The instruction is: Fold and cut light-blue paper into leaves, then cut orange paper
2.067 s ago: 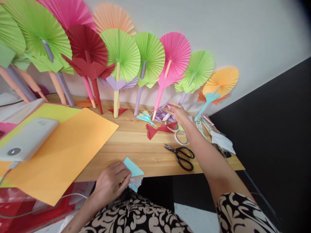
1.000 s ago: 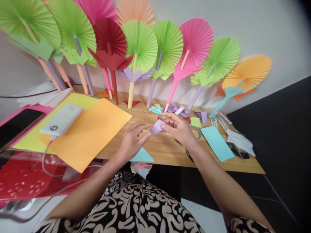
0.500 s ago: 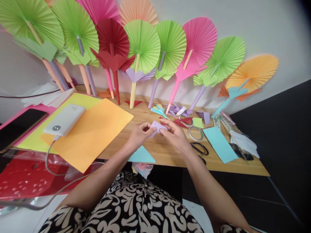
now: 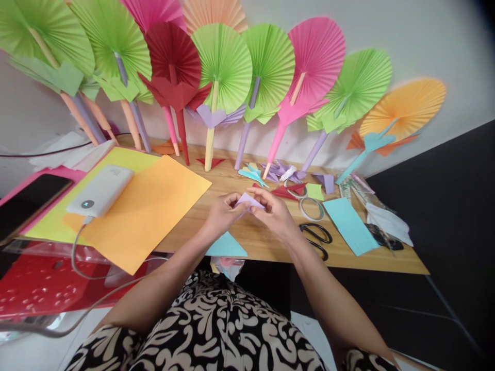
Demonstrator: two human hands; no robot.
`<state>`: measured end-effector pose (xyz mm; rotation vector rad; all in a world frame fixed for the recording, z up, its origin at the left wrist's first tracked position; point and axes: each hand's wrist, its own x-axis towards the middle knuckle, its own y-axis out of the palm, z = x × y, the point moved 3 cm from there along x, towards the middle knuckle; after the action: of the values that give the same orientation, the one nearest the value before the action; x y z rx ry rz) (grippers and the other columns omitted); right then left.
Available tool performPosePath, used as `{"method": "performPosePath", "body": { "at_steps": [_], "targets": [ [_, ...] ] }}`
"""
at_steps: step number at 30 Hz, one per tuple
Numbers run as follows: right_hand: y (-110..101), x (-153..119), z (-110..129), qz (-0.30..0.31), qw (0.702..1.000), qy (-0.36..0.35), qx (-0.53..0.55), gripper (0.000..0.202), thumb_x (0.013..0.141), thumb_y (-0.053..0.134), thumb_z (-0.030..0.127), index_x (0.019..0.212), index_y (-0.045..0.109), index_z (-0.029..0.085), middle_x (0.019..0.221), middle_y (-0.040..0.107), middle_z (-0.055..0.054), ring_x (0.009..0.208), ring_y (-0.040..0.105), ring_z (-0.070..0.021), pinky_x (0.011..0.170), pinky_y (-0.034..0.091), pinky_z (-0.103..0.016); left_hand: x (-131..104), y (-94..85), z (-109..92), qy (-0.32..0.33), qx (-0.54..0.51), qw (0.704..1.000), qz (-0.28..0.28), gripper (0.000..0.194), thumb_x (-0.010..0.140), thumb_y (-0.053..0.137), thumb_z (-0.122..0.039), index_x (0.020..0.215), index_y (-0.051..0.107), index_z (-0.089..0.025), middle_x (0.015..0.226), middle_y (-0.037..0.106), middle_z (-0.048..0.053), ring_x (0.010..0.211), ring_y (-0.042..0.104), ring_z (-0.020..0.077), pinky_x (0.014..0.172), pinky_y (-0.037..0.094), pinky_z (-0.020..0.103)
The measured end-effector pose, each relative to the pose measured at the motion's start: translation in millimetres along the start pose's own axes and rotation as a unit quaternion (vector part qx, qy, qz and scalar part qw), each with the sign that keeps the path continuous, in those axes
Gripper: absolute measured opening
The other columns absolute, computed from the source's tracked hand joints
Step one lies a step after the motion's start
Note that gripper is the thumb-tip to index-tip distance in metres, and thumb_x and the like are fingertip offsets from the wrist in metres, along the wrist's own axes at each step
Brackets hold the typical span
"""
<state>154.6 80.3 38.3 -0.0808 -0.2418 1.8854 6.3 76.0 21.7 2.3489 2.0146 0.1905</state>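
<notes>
Pinching a small lilac paper piece between thumbs and fingers, the left hand and the right hand meet just above the middle of the worktop, the paper showing a pointed upper corner between them. Beneath the left forearm, a pale blue sheet lies at the front edge, partly covered. Beside the right wrist are black-handled scissors, their blades hidden, and beyond these a roll of tape, a green paper square and a folded red paper piece. A larger blue sheet lies farther right. Over on the left, an orange sheet overlaps a yellow one, with a white power bank on top and a dark phone nearby. Along the wall behind stand pleated paper fans in green, pink, red and orange, on rolled paper handles.
</notes>
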Motion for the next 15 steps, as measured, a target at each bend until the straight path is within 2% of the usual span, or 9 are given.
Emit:
{"method": "performPosePath", "body": {
  "at_steps": [4,7,11,13,15],
  "targets": [
    [-1,2,1,0.007,1.000,0.002,-0.025,0.046,0.078,0.060,0.019,0.123,0.061,0.026,0.083,0.062,0.002,0.074,0.058,-0.0147,0.067,0.043,-0.027,-3,-0.4,-4,0.009,0.032,0.999,-0.012,0.028,0.076,0.067,-0.039,0.067,0.057,-0.015,0.062,0.048,-0.003,0.059,0.040,0.0094,0.055,0.030,0.022],
    [-12,1,5,-0.014,1.000,0.011,-0.021,0.045,0.074,0.062,0.019,0.118,0.064,0.026,0.080,0.062,0.003,0.074,0.058,-0.0152,0.068,0.045,-0.029,-4,-8.4,-7,0.017,0.023,0.998,-0.058,0.028,0.076,0.068,-0.039,0.065,0.056,-0.016,0.061,0.048,-0.003,0.059,0.040,0.0094,0.055,0.030,0.023],
    [-26,-8,6,-0.079,0.994,0.040,0.061,0.040,0.080,0.065,0.036,0.119,0.065,0.027,0.094,0.068,-0.002,0.086,0.063,-0.0188,0.081,0.050,-0.035,-2,-17.7,-7,0.002,-0.038,0.995,-0.089,0.035,0.072,0.073,-0.045,0.065,0.056,-0.016,0.061,0.049,-0.003,0.059,0.042,0.0092,0.057,0.033,0.022],
    [-21,-14,2,-0.088,0.989,0.062,0.101,0.038,0.083,0.064,0.044,0.117,0.066,0.028,0.098,0.069,-0.004,0.090,0.064,-0.0204,0.082,0.052,-0.036,-2,-16.0,-5,-0.010,-0.077,0.993,-0.088,0.037,0.070,0.076,-0.048,0.066,0.058,-0.016,0.063,0.051,-0.003,0.060,0.043,0.0090,0.057,0.034,0.022],
    [-7,-19,-3,-0.074,0.986,0.073,0.133,0.034,0.083,0.065,0.047,0.110,0.068,0.026,0.096,0.070,-0.004,0.088,0.064,-0.0210,0.080,0.052,-0.035,-4,-11.0,-2,-0.018,-0.113,0.989,-0.090,0.038,0.068,0.079,-0.048,0.067,0.059,-0.015,0.064,0.052,-0.003,0.060,0.041,0.0082,0.057,0.034,0.021]
  ]
}}
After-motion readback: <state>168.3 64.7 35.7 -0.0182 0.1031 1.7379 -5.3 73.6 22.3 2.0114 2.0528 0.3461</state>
